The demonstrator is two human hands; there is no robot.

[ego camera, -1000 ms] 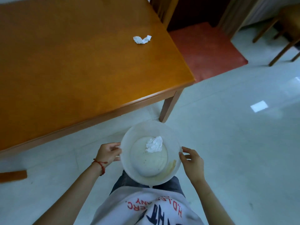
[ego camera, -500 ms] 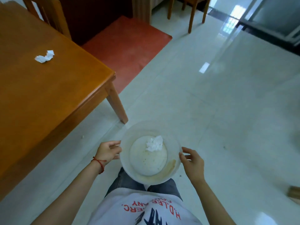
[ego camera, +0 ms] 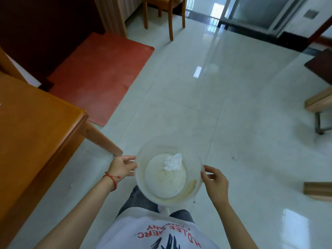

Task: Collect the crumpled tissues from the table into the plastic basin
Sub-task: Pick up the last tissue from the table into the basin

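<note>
Both hands hold the plastic basin (ego camera: 167, 143) out in front of the body. The left hand (ego camera: 122, 167) grips the left side of the rim, with its fingers curled round the edge. The right hand (ego camera: 216, 182) grips the right side of the rim the same way, thumb near the top and fingers bent. A thin red string (ego camera: 112, 178) goes round the left wrist.

The basin is round and see-through white, so it has no long side. Its open mouth faces up, and it is held about level above the floor, not on the table. One crumpled tissue (ego camera: 172, 162) lies inside on the flat bottom, on the far part and a little to the right. The tissue is a bumpy white lump. Its pointy end sticks away from the person and a bit to the right, and its fat end is nearer the middle of the basin. A brown smear (ego camera: 190, 186) sits low on the inside wall, on the near right side.

Below the basin you can see dark trousers and a white shirt (ego camera: 158, 234) with red letters. The wooden table (ego camera: 36, 132) is off to the left, with one corner and one leg (ego camera: 102, 139) close to the left hand. Past the table corner a red mat (ego camera: 100, 76) lies on the shiny pale floor (ego camera: 233, 105). A wooden chair (ego camera: 165, 13) stands far away at the top.
</note>
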